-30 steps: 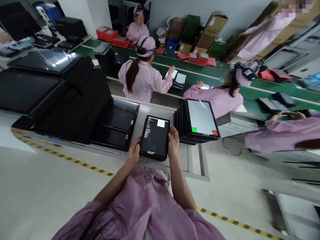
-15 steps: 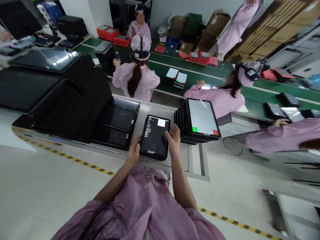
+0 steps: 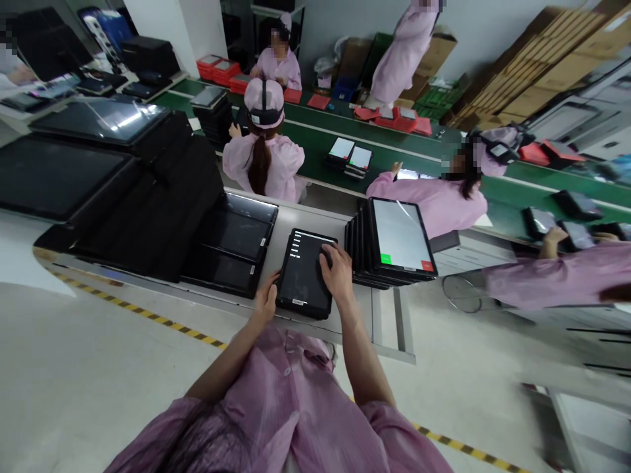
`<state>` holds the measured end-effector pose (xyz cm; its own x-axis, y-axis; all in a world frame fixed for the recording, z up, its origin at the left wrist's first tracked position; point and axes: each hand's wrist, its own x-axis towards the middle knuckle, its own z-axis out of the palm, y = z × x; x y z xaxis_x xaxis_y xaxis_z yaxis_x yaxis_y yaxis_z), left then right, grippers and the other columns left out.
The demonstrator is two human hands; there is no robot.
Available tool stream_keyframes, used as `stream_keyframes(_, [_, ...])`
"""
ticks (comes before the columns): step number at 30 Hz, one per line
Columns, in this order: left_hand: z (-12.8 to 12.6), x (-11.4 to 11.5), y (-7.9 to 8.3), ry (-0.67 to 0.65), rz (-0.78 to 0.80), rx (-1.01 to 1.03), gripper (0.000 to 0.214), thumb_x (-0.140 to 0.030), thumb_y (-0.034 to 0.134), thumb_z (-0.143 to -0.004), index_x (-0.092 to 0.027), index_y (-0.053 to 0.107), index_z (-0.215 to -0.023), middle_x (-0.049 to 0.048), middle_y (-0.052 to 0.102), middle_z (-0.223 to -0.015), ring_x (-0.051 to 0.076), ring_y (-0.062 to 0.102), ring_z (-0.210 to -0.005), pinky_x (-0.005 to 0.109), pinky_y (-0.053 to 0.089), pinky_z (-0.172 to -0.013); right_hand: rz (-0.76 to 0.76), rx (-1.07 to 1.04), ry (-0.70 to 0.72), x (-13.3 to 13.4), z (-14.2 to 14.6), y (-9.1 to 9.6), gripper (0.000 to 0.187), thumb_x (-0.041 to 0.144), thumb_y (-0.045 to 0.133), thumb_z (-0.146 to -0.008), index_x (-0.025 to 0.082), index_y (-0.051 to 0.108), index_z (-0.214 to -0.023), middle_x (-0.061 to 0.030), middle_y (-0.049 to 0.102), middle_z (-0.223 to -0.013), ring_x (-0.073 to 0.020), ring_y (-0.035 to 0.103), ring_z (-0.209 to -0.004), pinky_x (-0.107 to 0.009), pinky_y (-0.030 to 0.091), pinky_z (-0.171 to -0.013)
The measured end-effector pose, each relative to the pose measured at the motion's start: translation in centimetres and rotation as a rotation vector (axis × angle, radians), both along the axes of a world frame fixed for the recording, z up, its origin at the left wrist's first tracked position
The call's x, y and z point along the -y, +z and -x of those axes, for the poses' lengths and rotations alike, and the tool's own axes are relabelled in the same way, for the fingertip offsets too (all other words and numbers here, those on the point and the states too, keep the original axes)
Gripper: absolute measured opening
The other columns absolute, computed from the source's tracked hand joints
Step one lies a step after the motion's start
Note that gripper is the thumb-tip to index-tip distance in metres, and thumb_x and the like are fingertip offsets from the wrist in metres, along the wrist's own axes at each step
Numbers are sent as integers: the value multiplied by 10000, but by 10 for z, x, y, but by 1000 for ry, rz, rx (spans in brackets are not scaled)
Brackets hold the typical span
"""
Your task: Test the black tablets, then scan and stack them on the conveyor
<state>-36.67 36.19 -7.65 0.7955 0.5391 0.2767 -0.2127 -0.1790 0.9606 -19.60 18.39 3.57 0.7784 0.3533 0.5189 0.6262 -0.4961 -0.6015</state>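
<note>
A black tablet [image 3: 305, 279] lies face up on the light worktop, apparently on top of another one. Its screen is dark, with a few short lines of white text at the upper left. My left hand [image 3: 266, 299] grips the tablet's left edge, its fingers partly hidden along the side. Over the upper right of the screen lies my right hand [image 3: 338, 270], fingers stretched out and touching the glass or just above it. Close by on the right stands a leaning stack of tablets, the top tablet [image 3: 401, 230] showing a white screen with green and red corner boxes.
Dark tablets [image 3: 234, 233] lie left of my left hand, beside a tall black pile with large screens [image 3: 103, 121] on top. Beyond the worktop [image 3: 290, 217], co-workers in pink sit along a green conveyor line [image 3: 315, 148]. Another person [image 3: 401, 56] stands behind it.
My right hand has moved from the tablet's right edge onto its screen. The white code square and dense text have given way to a few short lines. My left hand stays put.
</note>
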Motion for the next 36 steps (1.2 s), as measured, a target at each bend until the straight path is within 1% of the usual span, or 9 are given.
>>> stream_keyframes(4, [0, 0, -1, -13, -11, 33, 563, -618, 474, -1138, -226, 780, -1400, 150, 740, -1529, 311, 679, -1467, 545, 518, -1289, -65, -22, -33, 1, 8, 4, 394, 413, 516, -1139, 236, 658, -1460, -130, 807, -1349, -297, 678, -1387, -552, 524, -1208])
stream_keyframes(6, [0, 0, -2, -14, -8, 43, 543, -602, 481, -1141, -232, 778, -1404, 148, 739, -1532, 308, 676, -1471, 544, 516, -1290, -78, -39, -24, 2, 16, 7, 393, 409, 521, -1140, 234, 642, -1470, -126, 810, -1350, -286, 692, -1356, -532, 539, -1189])
stream_keyframes(11, [0, 0, -4, -15, -11, 36, 552, -588, 463, -1151, -212, 777, -1405, 159, 735, -1538, 309, 673, -1472, 548, 507, -1292, -86, -54, 11, 3, 32, 11, 353, 383, 520, -1148, 242, 672, -1434, -112, 835, -1290, -287, 693, -1370, -541, 539, -1198])
stream_keyframes(17, [0, 0, -4, 14, 11, 6, 604, -648, 478, -1127, -194, 800, -1364, 164, 754, -1505, 321, 682, -1456, 539, 502, -1299, -79, 5, 40, 4, 39, 10, 268, 368, 543, -1151, 274, 786, -1210, -89, 838, -1243, -278, 707, -1379, -538, 551, -1213])
stream_keyframes(20, [0, 0, -2, 17, 13, 4, 601, -651, 483, -1124, -203, 806, -1360, 163, 760, -1493, 325, 688, -1447, 532, 513, -1288, -63, 33, 29, 4, 38, 7, 281, 362, 527, -1157, 283, 788, -1222, -85, 842, -1237, -280, 717, -1373, -559, 540, -1230])
stream_keyframes(24, [1, -2, 1, 13, 11, 3, 571, -639, 531, -1111, -213, 806, -1373, 159, 768, -1483, 331, 695, -1437, 533, 518, -1273, 22, 44, 64, 5, 36, 3, 282, 361, 528, -1151, 285, 789, -1228, -73, 856, -1214, -302, 694, -1424, -621, 471, -1288])
stream_keyframes(26, [1, -3, 3, 34, 34, -19, 578, -657, 575, -1086, -210, 806, -1372, 156, 777, -1469, 335, 705, -1421, 534, 520, -1268, 21, 42, 62, 9, 37, 2, 285, 355, 524, -1152, 281, 780, -1251, -72, 855, -1233, -297, 696, -1425, -627, 455, -1301])
stream_keyframes(32, [-7, -4, 18, 34, 123, -73, 589, -669, 618, -1061, -197, 822, -1348, 147, 790, -1450, 322, 721, -1391, 497, 545, -1241, -56, 28, -37, 31, 44, 1, 302, 356, 502, -1161, 266, 763, -1283, -89, 842, -1267, -284, 733, -1345, -590, 506, -1251])
stream_keyframes(36, [-13, -8, 20, 53, 157, -123, 630, -710, 624, -1042, -176, 840, -1299, 155, 816, -1390, 329, 745, -1346, 500, 564, -1213, -64, -58, -60, 41, 51, -7, 354, 417, 495, -1160, 260, 744, -1356, -123, 802, -1360, -299, 719, -1340, -568, 542, -1206])
